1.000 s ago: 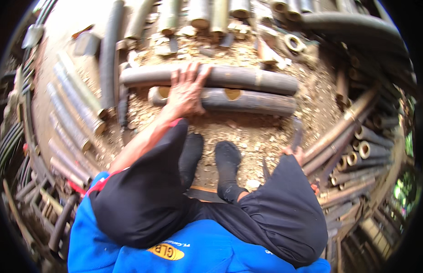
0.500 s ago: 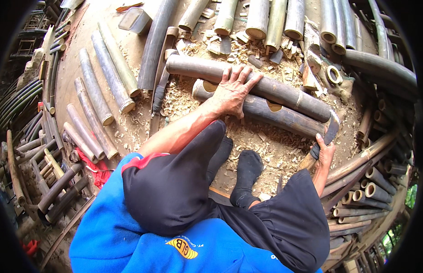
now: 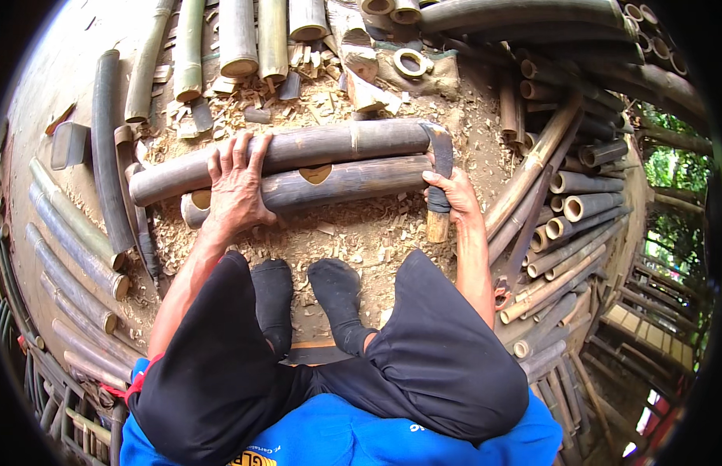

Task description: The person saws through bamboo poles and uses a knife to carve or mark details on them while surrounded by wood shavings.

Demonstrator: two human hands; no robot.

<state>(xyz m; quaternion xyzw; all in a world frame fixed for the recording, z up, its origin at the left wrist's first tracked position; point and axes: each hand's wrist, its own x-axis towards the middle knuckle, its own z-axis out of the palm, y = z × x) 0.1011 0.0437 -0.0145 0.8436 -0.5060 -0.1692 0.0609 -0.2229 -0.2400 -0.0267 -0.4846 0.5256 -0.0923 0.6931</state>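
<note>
Two hands | left hand spread flat on bamboo pole | right hand gripping billhook

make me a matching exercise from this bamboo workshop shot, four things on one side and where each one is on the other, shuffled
Things:
1. left hand
2. right hand
3. notched bamboo pole
4. bamboo ring

Places:
A. far side of the ground, on a block beyond the two poles
B. lying crosswise just ahead of the two dark-socked feet
C. pressed flat across the left part of the two poles
D. wrapped round the wooden handle of the hooked blade at the poles' right end

Pairs: 1-C, 2-D, 3-B, 4-A
</note>
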